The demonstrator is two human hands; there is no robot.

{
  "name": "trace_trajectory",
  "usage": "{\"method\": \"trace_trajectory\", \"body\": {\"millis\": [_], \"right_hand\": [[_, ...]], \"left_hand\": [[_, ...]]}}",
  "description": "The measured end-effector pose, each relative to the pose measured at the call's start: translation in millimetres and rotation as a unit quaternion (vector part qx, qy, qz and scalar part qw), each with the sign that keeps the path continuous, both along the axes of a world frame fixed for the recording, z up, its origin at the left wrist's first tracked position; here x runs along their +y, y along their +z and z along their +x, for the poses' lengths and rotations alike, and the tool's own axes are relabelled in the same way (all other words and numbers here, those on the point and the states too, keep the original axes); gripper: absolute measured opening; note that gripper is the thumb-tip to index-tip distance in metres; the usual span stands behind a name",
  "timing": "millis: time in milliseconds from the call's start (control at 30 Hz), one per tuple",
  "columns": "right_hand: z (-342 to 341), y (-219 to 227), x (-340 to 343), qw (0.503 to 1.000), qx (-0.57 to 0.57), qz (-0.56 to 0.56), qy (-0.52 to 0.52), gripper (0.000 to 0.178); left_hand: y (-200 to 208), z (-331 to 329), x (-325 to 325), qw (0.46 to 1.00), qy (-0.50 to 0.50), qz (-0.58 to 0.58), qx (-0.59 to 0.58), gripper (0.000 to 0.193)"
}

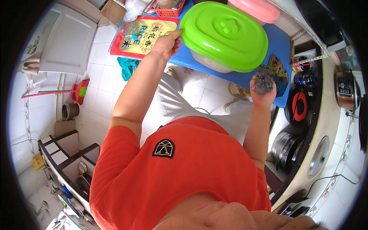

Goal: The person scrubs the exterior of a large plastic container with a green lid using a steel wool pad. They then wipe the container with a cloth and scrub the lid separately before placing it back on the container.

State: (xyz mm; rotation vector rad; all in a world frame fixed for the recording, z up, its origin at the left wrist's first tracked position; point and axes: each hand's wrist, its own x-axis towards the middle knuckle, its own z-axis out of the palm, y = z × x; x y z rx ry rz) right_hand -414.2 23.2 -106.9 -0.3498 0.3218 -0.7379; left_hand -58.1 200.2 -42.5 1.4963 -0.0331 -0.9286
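A large green plastic lid (224, 36) with a flower-shaped knob covers a whitish tub (210, 61) on the blue table (281, 40). My left hand (166, 45) is at the lid's left edge. Its index finger stretches to the rim, the other fingers are partly curled, and I see nothing held in it. Right of the tub, my right hand (264, 96) is closed round a grey steel wool scourer (263, 81), which sticks up above the fingers. A red and yellow rice bag (155, 25) lies beneath and beyond my left hand, with a clear plastic bottle (128, 28) on it.
Behind the bag stands a red basket (167, 12). A pink lid (257, 9) is at the far right, and a crumpled cloth (279, 71) lies by my right hand. Pots (285, 149) sit on a shelf at right. A teal bag (127, 68) lies on the floor.
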Motion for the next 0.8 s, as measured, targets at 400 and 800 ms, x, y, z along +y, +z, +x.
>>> {"method": "trace_trajectory", "body": {"millis": [400, 800], "right_hand": [[10, 19, -48, 1.0, 0.02, 0.009, 0.01, 0.034], [37, 44, -98, 0.993, 0.117, 0.017, 0.013, 0.033]], "left_hand": [[14, 79, -89, 0.975, -0.116, 0.08, -0.172, 0.018], [42, 98, -169, 0.74, -0.308, 0.381, -0.46, 0.05]]}}
